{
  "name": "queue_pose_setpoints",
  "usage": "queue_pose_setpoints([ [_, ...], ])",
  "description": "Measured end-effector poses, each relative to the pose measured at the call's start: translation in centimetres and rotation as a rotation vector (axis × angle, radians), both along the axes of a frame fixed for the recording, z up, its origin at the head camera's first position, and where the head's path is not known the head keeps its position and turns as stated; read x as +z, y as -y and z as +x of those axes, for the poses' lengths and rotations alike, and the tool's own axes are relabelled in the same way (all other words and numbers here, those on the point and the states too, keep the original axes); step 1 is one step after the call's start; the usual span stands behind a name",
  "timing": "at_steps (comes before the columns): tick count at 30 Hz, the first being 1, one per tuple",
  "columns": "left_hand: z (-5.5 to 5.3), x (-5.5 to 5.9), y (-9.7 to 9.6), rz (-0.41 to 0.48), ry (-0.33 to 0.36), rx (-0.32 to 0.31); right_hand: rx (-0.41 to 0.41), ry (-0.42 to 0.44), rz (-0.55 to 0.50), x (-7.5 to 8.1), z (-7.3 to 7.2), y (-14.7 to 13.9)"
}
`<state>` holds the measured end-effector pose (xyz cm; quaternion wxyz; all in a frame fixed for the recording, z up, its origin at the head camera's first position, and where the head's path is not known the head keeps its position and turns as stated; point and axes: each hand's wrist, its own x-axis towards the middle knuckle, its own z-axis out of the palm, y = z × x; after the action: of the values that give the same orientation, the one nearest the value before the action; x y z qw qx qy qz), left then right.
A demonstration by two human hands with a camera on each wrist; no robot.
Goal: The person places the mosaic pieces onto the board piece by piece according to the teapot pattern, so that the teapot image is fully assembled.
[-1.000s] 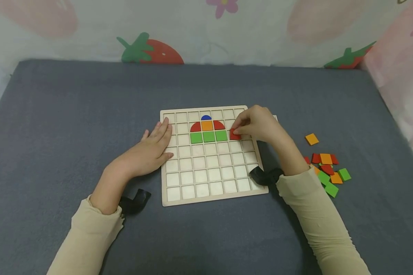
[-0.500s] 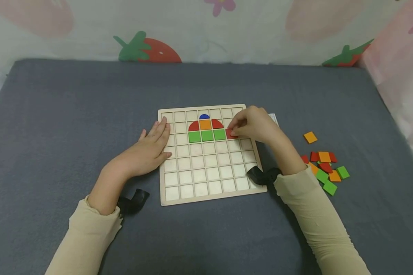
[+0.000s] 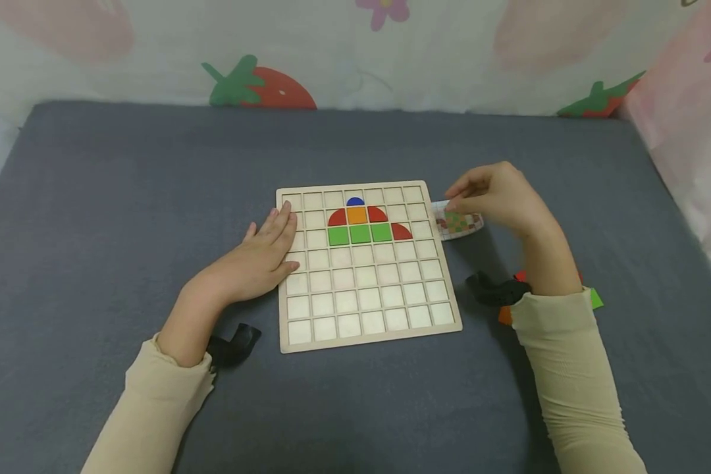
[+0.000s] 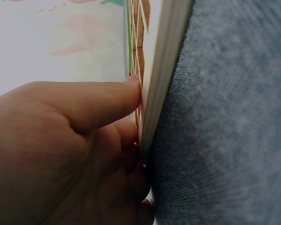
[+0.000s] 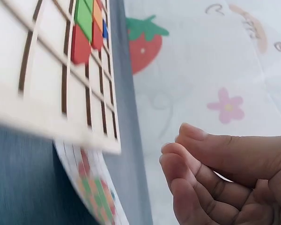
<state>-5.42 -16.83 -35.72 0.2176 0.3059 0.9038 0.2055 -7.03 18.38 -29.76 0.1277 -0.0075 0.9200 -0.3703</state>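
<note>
A pale wooden grid board (image 3: 364, 339) lies on the cloth. Across its upper rows sit three green squares (image 3: 359, 234), an orange square (image 3: 357, 215), a blue half-round piece (image 3: 355, 201) and red quarter-rounds, one (image 3: 401, 232) at the right end of the green row. My left hand (image 3: 251, 263) rests with extended fingers on the board's left edge; the left wrist view has its thumb (image 4: 107, 101) against the board's top. Beyond the right edge, my right hand (image 3: 503, 201) hovers over a printed pattern card (image 3: 465, 227), fingers loosely bent and nothing between them in the right wrist view.
Loose colored tiles (image 3: 596, 299) lie on the right, mostly hidden behind the right forearm and sleeve. Part of the card is tucked under the board. A black wrist strap (image 3: 235, 345) shows at the left wrist. A curtain with strawberries (image 3: 281, 89) hangs behind the table.
The red quarter-round has been let go in its cell at the end of the green row. My right hand has moved right, off the board, uncovering the card. My left hand stays put.
</note>
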Motion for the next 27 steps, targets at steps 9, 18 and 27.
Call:
queue_pose_setpoints([
  [9,-0.1,0.2,-0.2,-0.016,0.007,0.012,-0.034,0.029,0.108,0.3,1.4,-4.5],
  [18,-0.2,0.4,-0.2,-0.012,0.013,0.014,-0.054,0.064,0.179,-0.2,2.4,-8.8],
  [27,-0.2,0.3,-0.2,-0.017,0.014,0.008,-0.138,0.086,0.122,-1.4,3.1,-11.8],
])
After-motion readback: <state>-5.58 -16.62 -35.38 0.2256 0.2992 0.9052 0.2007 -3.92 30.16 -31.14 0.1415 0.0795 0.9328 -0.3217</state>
